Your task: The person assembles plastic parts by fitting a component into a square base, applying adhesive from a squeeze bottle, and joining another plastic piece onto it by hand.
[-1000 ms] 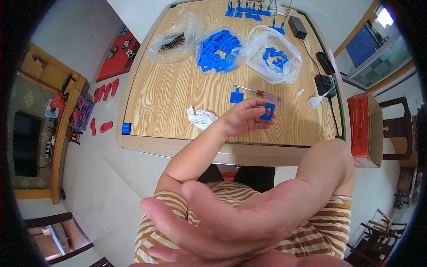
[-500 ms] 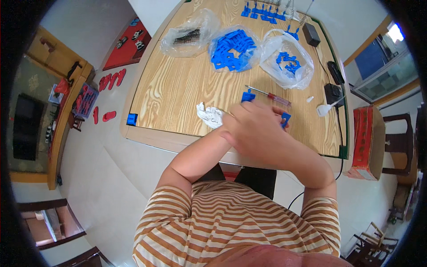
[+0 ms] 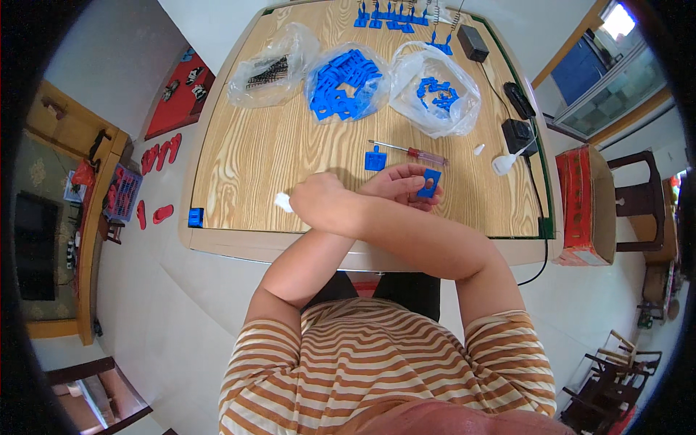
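My arms are crossed, the right forearm lying over the left. My left hand (image 3: 397,184) pinches a small blue plastic plate with a hole (image 3: 432,176) upright at its fingertips. My right hand (image 3: 319,197) is closed over a crumpled white tissue (image 3: 283,202), most of which it hides; its fingertips are out of sight. Beyond my left hand lies a blue plastic piece with a narrow stem (image 3: 375,160). A screwdriver with a clear red handle (image 3: 428,155) rests beside that piece, its shaft pointing left.
Across the table (image 3: 246,159) stand three clear bags: dark springs (image 3: 270,72), blue plates (image 3: 344,80) and small blue parts (image 3: 438,94). Several blue pieces with springs (image 3: 391,16) stand at the back. Black adapters (image 3: 519,136) and a cable line the right; a blue block (image 3: 196,217) sits at the left corner.
My right hand has moved left, away from my left hand, and onto the tissue. The blue plate in my left hand now shows fully. The whole view has shifted slightly.
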Demonstrator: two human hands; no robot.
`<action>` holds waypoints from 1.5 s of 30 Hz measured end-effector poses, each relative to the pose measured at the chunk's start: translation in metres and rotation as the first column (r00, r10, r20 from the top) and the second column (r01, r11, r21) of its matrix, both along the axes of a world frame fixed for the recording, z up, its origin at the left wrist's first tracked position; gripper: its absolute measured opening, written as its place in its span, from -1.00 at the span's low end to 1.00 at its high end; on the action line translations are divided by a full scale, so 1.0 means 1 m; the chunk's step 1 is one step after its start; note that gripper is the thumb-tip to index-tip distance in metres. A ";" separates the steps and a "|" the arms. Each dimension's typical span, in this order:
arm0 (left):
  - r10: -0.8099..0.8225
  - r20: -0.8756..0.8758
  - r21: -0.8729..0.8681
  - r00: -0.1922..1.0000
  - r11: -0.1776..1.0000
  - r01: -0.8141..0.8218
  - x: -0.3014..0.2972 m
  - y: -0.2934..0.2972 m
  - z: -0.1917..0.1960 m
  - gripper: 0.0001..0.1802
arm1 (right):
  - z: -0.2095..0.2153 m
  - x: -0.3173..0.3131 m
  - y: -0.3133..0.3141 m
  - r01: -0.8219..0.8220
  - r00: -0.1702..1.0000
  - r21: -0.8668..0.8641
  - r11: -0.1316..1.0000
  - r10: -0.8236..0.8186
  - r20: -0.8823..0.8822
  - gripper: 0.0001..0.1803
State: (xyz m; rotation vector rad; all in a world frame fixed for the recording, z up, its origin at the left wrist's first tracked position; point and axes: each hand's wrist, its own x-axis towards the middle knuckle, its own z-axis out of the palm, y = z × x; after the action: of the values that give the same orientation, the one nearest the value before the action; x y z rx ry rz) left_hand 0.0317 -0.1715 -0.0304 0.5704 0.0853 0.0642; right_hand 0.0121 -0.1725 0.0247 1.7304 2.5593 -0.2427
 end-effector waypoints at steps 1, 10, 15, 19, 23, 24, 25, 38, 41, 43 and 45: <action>0.000 0.008 -0.004 1.000 1.000 0.000 0.001 0.000 -0.001 -0.66 | 0.000 -0.001 -0.001 0.005 1.000 0.021 1.000 -0.005 -0.010 -0.83; 0.070 -0.031 -0.007 0.997 0.997 -0.071 -0.001 0.000 0.006 -0.70 | -0.004 -0.008 0.011 0.116 0.993 0.112 0.987 -0.111 -0.046 -0.86; 0.078 0.010 -0.012 0.997 0.997 -0.078 -0.001 -0.002 0.007 -0.71 | -0.007 -0.005 0.008 0.106 0.994 0.127 0.986 -0.106 -0.005 -0.86; 0.077 0.011 -0.027 0.997 0.997 -0.077 -0.001 -0.002 0.011 -0.72 | 0.000 -0.007 0.006 0.141 0.989 0.164 0.976 -0.146 0.018 -0.87; 0.088 -0.002 -0.032 0.996 0.996 -0.088 -0.001 0.000 0.009 -0.73 | 0.005 -0.009 0.006 0.169 0.985 0.138 0.976 -0.172 0.009 -0.88; 0.086 0.000 -0.031 0.996 0.996 -0.086 0.000 0.000 0.009 -0.73 | 0.004 -0.008 0.006 0.170 0.985 0.139 0.976 -0.173 0.010 -0.88; 0.085 0.012 -0.039 0.996 0.996 -0.084 0.000 -0.001 0.008 -0.73 | 0.003 -0.007 0.006 0.184 0.983 0.137 0.973 -0.184 -0.008 -0.89; 0.070 0.023 -0.036 0.997 0.997 -0.069 0.002 0.002 0.004 -0.67 | 0.009 0.003 0.005 0.161 0.987 0.181 0.970 -0.158 -0.034 -0.89; 0.040 0.051 -0.043 0.998 0.998 -0.038 0.001 0.002 0.006 -0.66 | 0.014 0.003 -0.002 0.142 0.989 0.236 0.961 -0.147 0.004 -0.88; 0.055 0.047 -0.035 0.997 0.998 -0.053 -0.002 0.001 0.006 -0.66 | 0.014 0.000 -0.013 0.158 0.987 0.363 0.918 -0.156 -0.037 -0.86; 0.068 0.051 -0.030 0.996 0.997 -0.066 -0.001 0.002 0.004 -0.65 | 0.022 0.004 -0.030 0.175 0.984 0.481 0.859 -0.161 -0.071 -0.82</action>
State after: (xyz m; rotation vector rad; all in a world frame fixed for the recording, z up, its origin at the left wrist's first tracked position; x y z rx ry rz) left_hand 0.0305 -0.1691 -0.0263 0.5374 0.0550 0.1426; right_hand 0.0159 -0.2025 0.0466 2.1205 2.6475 0.4212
